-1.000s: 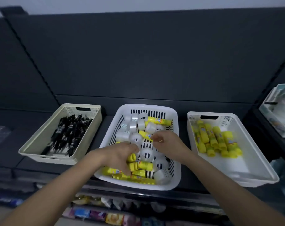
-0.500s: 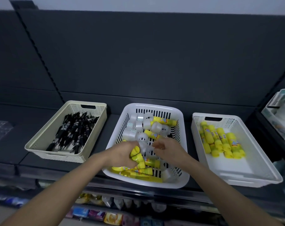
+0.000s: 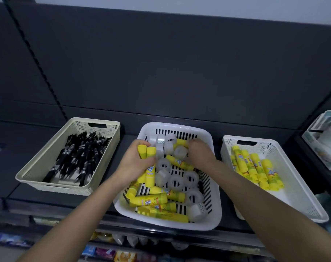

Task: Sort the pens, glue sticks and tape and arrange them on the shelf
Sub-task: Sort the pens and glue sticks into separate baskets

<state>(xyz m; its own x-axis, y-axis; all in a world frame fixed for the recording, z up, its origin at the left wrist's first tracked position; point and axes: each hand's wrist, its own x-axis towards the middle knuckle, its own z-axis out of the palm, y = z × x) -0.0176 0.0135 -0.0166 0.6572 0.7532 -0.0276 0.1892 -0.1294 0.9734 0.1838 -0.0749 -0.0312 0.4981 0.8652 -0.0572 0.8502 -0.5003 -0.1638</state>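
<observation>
Nearest us, loose glue sticks lie heaped at the front of the slotted white basket, with clear tape rolls just behind them. Our left hand grips a bundle of glue sticks over the basket's left side. Our right hand dips in at the far end, fingers curled; we cannot tell whether it holds anything. To the left, pens fill a beige basket; to the right, sorted glue sticks lie in a white bin. All three containers sit on a dark shelf before a dark back panel.
</observation>
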